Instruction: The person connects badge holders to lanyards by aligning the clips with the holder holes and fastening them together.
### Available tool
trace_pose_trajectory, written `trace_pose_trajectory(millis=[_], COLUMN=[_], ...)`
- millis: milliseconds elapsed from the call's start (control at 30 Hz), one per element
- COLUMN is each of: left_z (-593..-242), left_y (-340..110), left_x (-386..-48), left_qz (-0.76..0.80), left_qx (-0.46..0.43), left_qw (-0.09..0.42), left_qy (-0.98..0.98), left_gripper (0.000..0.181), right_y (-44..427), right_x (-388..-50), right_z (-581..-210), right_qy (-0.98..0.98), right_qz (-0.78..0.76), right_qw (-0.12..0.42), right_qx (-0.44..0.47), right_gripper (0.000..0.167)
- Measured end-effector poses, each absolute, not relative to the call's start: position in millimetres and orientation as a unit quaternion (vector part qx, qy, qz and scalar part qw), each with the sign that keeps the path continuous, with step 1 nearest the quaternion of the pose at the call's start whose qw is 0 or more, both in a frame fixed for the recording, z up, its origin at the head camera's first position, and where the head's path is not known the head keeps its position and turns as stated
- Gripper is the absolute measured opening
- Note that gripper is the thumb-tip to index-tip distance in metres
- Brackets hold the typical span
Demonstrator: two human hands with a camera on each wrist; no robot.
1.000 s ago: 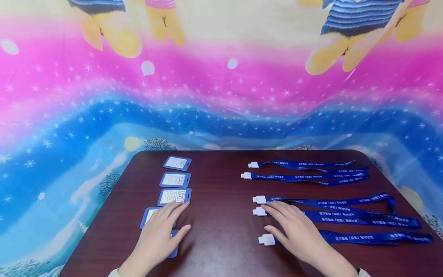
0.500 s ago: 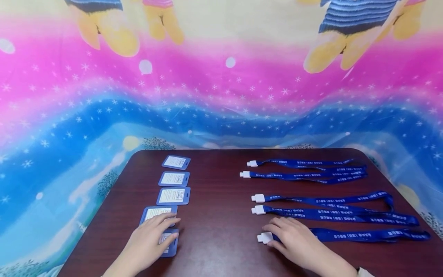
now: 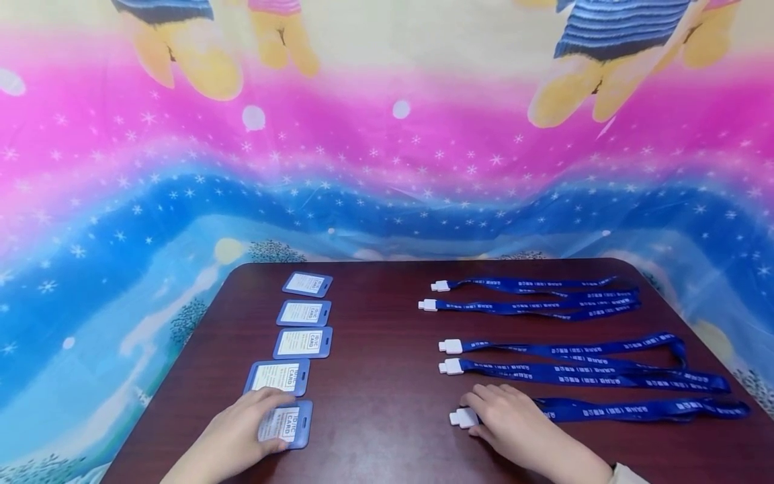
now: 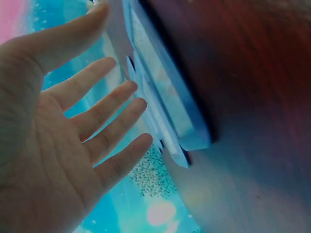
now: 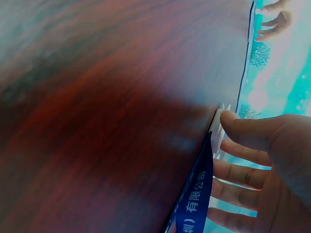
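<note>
The left hand (image 3: 232, 430) is set around the nearest blue card holder (image 3: 295, 427), which lies flat on the dark red-brown table (image 3: 375, 376). In the head view the thumb is at its near edge and the fingers cross its far left corner, leaving the slotted right end uncovered. The left wrist view shows these fingers spread and nearly straight, the holder just beyond their tips and not gripped — whether the thumb touches the edge I cannot tell. Beyond it, a second card holder (image 3: 279, 378) sits partly behind the fingers, with three more card holders (image 3: 304, 343) in line farther away. The right hand (image 3: 517, 425) spans the nearest blue lanyard (image 3: 635, 409), just behind its white clip (image 3: 463, 418). In the right wrist view the thumb tip is right at the clip, while the other fingers reach along the strap's far side, lightly bent and not wrapped round it — contact is unclear. Four other lanyards (image 3: 568, 351) lie beyond, their clips likewise pointing left.
</note>
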State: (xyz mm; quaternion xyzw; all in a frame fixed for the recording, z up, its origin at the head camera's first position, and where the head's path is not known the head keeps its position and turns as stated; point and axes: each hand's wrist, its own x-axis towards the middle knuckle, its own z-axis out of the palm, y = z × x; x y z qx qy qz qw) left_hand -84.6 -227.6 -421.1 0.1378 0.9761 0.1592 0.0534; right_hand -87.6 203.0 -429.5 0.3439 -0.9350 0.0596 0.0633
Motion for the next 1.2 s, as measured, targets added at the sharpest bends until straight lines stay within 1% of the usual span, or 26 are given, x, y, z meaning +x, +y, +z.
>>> trace_pose_trajectory(millis=[100,267,500,700,967,1200], left_z=[-426,-432,-437,-438,-436,-435], left_y=[-233,-239,-240,-242,-241,-234], left_x=[-85,-84,-86,-90,-89,-89], left_qz=[0.161,0.168,0.174,0.161,0.170,0.157], left_qx=[0.157,0.164,0.167,0.176,0.153,0.126], left_qw=[0.064,0.082,0.077,0.078,0.092,0.101], left_qy=[0.972,0.969,0.967,0.968,0.969,0.974], left_gripper=[0.062,0.064,0.069,0.064,0.064,0.065], right_y=[200,196,193,185,164,140], right_x=[-88,-90,-94,-97,-102,-105], right_z=[-430,-431,-433,-431,-428,-423], right_qy=[-0.936,-0.933,-0.928,-0.926,-0.918,-0.915], right_qz=[0.051,0.052,0.044,0.035,0.025,0.027], right_qw=[0.065,0.063,0.094,0.102,0.109,0.098], right_qx=[0.343,0.350,0.358,0.362,0.380,0.391], right_gripper=[0.031,0.030,0.030,0.029,0.029,0.026])
